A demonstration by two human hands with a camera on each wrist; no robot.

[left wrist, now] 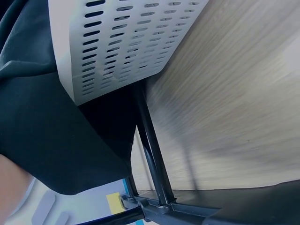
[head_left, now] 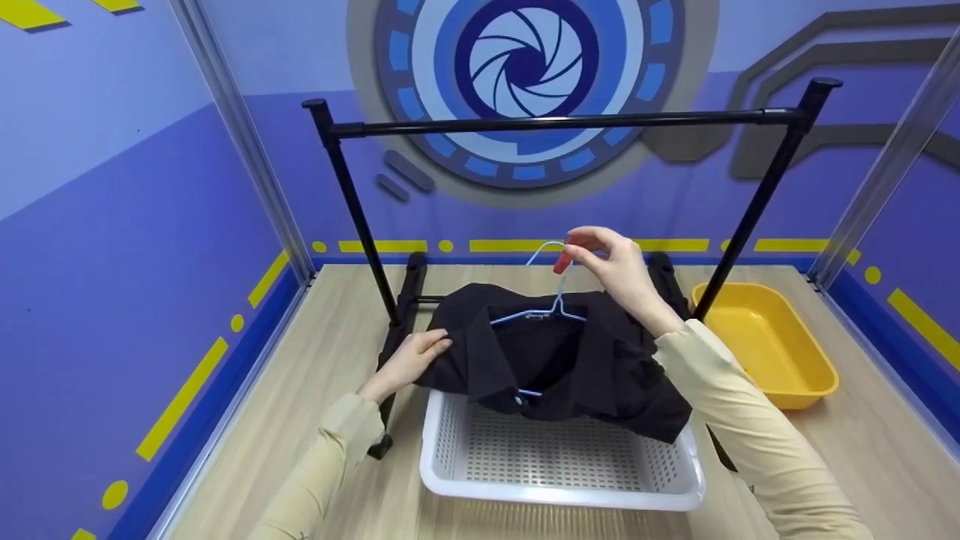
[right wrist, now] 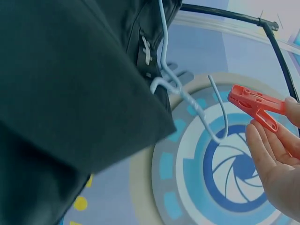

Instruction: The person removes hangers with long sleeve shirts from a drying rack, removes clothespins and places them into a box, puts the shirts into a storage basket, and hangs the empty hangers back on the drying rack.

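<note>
Well, black collared shirt (head_left: 547, 352), head view: it sits on the blue wire hanger (head_left: 559, 296) over the white basket (head_left: 562, 495); the left hand (head_left: 411, 360) grips its shoulder, and steady, light tension should suit.
Shirt edge (left wrist: 70, 185), left wrist view: drapes beside the basket; the left hand's grip is out of sight.
Red clothespin (right wrist: 255, 101), right wrist view: pinched by the right hand (right wrist: 277, 171), apart from the hanger's hook (right wrist: 226, 120); a square squeeze looks wisest.
</note>
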